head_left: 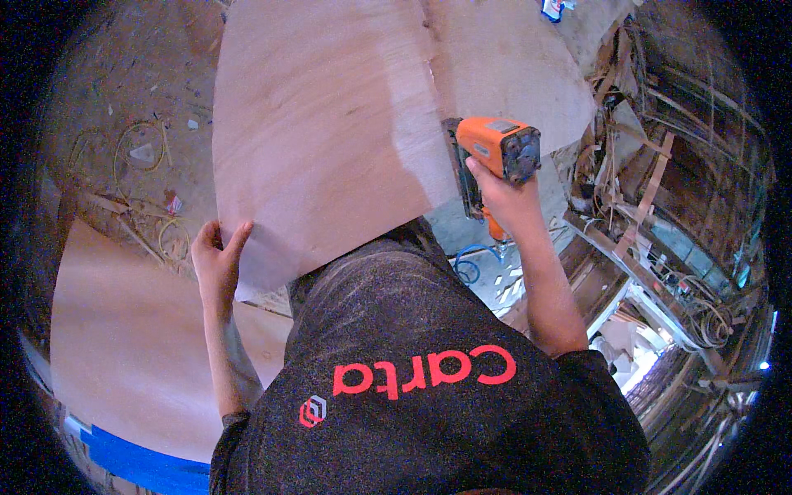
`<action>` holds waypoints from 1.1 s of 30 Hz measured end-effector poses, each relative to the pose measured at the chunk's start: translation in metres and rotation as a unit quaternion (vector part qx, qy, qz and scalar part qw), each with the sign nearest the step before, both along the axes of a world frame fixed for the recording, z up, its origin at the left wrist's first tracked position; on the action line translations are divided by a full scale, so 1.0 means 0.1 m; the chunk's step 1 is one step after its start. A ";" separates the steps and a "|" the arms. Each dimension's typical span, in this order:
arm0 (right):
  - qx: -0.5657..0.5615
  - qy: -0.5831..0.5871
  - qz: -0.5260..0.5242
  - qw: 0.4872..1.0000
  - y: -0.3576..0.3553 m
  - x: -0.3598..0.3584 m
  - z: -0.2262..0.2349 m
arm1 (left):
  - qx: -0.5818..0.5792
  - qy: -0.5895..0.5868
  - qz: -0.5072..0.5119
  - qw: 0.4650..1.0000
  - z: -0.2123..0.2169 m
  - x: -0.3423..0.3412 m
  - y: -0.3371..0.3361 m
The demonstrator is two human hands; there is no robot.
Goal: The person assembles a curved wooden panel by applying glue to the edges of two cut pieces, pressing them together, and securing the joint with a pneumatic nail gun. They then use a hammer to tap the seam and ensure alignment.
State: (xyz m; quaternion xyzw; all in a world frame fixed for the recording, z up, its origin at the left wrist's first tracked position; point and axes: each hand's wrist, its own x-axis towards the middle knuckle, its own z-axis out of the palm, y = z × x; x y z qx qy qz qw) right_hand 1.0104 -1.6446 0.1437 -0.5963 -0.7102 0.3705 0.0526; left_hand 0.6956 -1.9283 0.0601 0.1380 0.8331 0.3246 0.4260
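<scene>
A large thin plywood sheet (322, 132) stretches out in front of me, its near edge by my waist. My left hand (216, 262) grips its near left corner, with the thumb on the upper face and part of the fingers hidden at the edge. In my right hand (510, 198) is an orange and black pneumatic nail gun (495, 139), held by its handle. The gun's black nose and magazine are at the sheet's right edge. Whether the nose touches the wood I cannot tell. My finger placement on the trigger is hidden.
Another pale sheet (528, 70) adjoins on the far right. A plywood stack (124, 330) with blue edging lies at the left. Blue air hose (467, 271) coils below the gun. Yellowish hose (142, 153) and scraps litter the left floor; wooden framing (648, 194) and debris crowd the right.
</scene>
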 end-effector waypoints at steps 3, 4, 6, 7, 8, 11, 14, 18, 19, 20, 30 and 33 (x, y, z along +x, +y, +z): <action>0.012 -0.002 -0.011 1.000 -0.01 0.05 -0.07 | 0.015 -0.023 0.020 0.999 0.07 0.04 0.06; -0.005 -0.016 -0.020 1.000 0.00 0.06 -0.06 | 0.016 -0.026 0.023 0.999 0.07 0.05 0.06; -0.024 -0.017 -0.036 0.999 0.04 0.10 -0.01 | 0.020 -0.021 0.025 0.999 0.07 0.08 0.07; -0.027 -0.005 -0.045 0.999 0.04 0.13 0.03 | 0.020 -0.014 0.022 0.999 0.08 0.09 0.06; -0.029 0.001 -0.055 0.998 0.06 0.13 0.07 | 0.021 -0.007 0.020 1.000 0.09 0.10 0.06; -0.029 0.006 -0.074 0.997 0.16 0.03 0.19 | 0.039 -0.029 0.045 0.998 0.10 0.12 0.09; -0.056 0.000 -0.098 0.994 0.20 -0.10 0.27 | 0.005 -0.001 0.011 1.000 0.05 0.08 0.03; -0.131 -0.005 -0.114 0.985 0.29 -0.28 0.27 | 0.006 -0.016 0.024 1.000 0.14 0.11 0.09; -0.106 -0.002 -0.095 0.990 0.30 -0.32 0.23 | 0.012 -0.014 0.032 0.999 0.15 0.13 0.10; -0.082 0.001 -0.077 0.994 0.31 -0.36 0.18 | 0.018 -0.012 0.039 0.999 0.15 0.14 0.09; -0.043 0.034 -0.035 0.998 0.48 -0.66 0.18 | -0.016 -0.009 0.023 1.000 0.19 0.08 0.10; -0.062 0.049 -0.054 0.995 0.53 -0.72 0.19 | -0.012 -0.017 0.032 0.999 0.18 0.10 0.09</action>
